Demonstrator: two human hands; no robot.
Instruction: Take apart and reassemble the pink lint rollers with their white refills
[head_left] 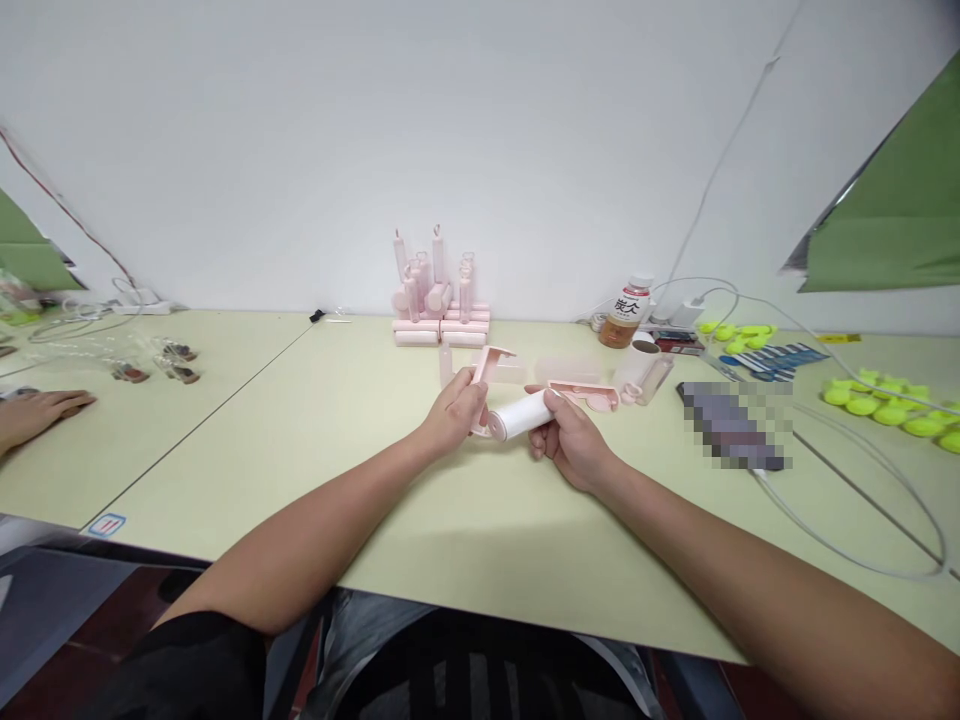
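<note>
My left hand (452,412) is closed around a pink plastic roller holder (487,376), held tilted above the table. In my right hand (571,440) is a white lint roll (521,414), its near end towards the holder. That end is close to the holder's lower part; whether they touch, I cannot tell. Just beyond my right hand lies another pink plastic part (600,398). Behind it, clear plastic covers (574,370) rest on the table. A small translucent pink piece (445,364) stands beyond my left hand.
Stacked pink lint rollers (441,325) stand against the wall. To the right are a drink bottle (626,312), an open white tube (643,355), a blurred phone (731,425) on a cable, and yellow-green plastic pieces (889,402). Another person's hand (45,412) rests at far left.
</note>
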